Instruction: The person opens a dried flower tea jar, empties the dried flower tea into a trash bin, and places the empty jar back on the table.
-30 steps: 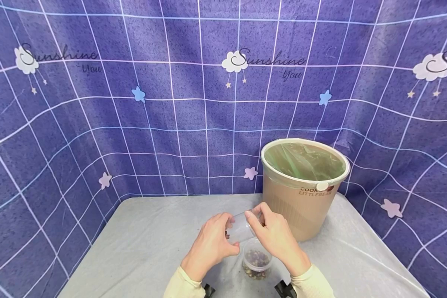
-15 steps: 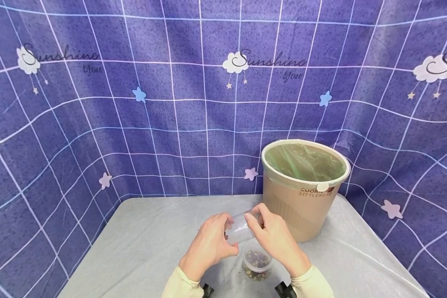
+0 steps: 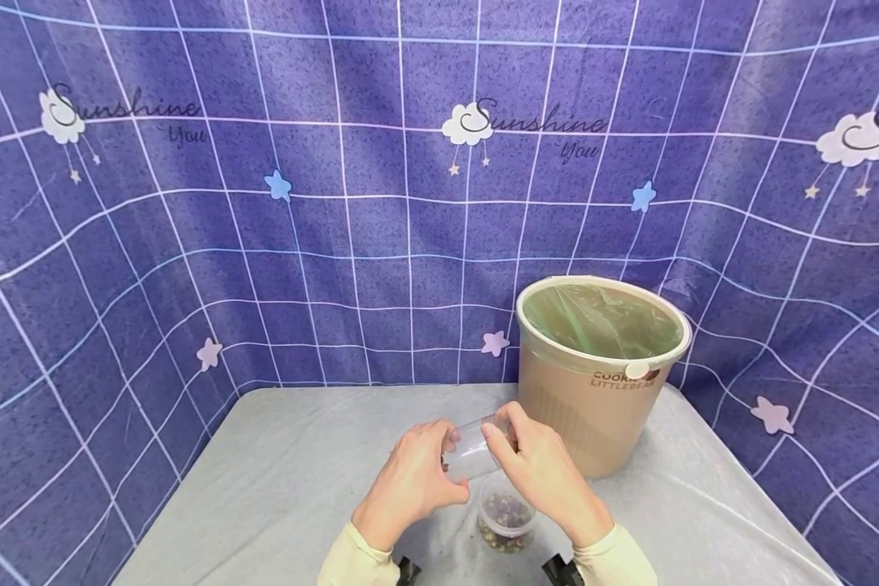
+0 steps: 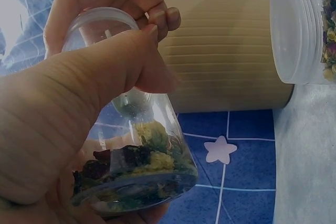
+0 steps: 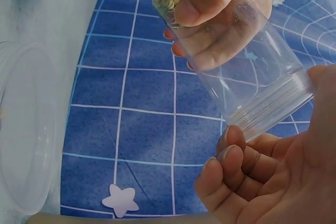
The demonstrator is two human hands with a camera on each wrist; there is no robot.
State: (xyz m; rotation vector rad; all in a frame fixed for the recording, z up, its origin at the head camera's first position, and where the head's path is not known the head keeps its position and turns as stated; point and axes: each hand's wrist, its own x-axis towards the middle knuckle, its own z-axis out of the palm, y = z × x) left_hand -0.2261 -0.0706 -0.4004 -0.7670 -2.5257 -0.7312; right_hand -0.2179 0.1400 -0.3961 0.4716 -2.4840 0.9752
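Clear plastic shows between two hands: a tilted jar (image 3: 476,452), held up over the table (image 3: 286,472), each grip clamped on it. The left hand (image 3: 415,474) curls round its base end, where dried flowers (image 4: 139,158) lie heaped; the right hand (image 3: 544,456) pinches the ribbed end. Just below, between the forearms, a second jar (image 3: 508,531) with more dried flowers stands upright. Beyond the right hand, a beige bin (image 3: 593,423) with a green liner (image 3: 604,317) crowds the back right. Leftward, grey tabletop spreads widest, reaching its far edge against the purple-blue curtain (image 3: 369,220).
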